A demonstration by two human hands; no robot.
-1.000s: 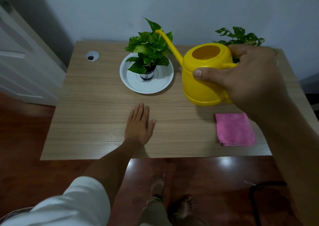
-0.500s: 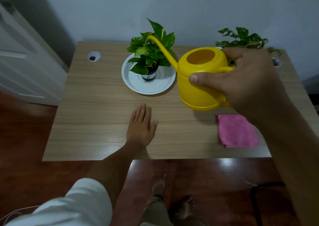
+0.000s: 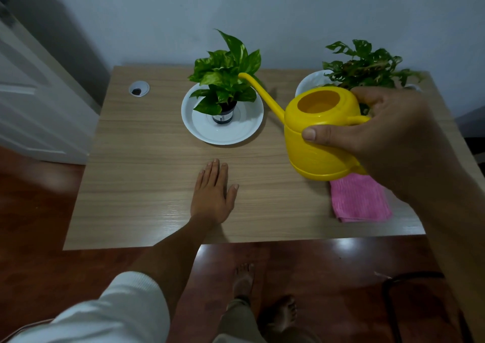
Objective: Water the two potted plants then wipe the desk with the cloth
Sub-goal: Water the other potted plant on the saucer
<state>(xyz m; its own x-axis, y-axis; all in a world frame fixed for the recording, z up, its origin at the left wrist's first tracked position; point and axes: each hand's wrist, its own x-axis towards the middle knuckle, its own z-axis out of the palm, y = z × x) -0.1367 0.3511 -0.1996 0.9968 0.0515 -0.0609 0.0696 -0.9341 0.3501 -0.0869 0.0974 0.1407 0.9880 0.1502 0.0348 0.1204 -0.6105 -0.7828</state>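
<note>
My right hand (image 3: 388, 138) grips the handle of a yellow watering can (image 3: 315, 143), held above the desk (image 3: 147, 174). The can tilts left and its spout tip sits among the leaves of the middle potted plant (image 3: 225, 77). That plant stands in a dark pot on a white saucer (image 3: 244, 127). A second potted plant (image 3: 364, 64) with its own white saucer (image 3: 309, 83) is at the back right, partly hidden by the can and my hand. A folded pink cloth (image 3: 359, 201) lies at the front right. My left hand (image 3: 214, 193) rests flat on the desk, fingers apart.
A round cable hole (image 3: 139, 88) sits in the desk's back left corner. A white door (image 3: 34, 101) stands to the left and the wall runs right behind the desk. A dark chair frame (image 3: 409, 277) is on the floor at lower right, near my bare feet (image 3: 262, 298).
My right hand has tipped the watering can further left and lowered its spout into the middle plant's leaves. The left hand has stayed flat on the desk.
</note>
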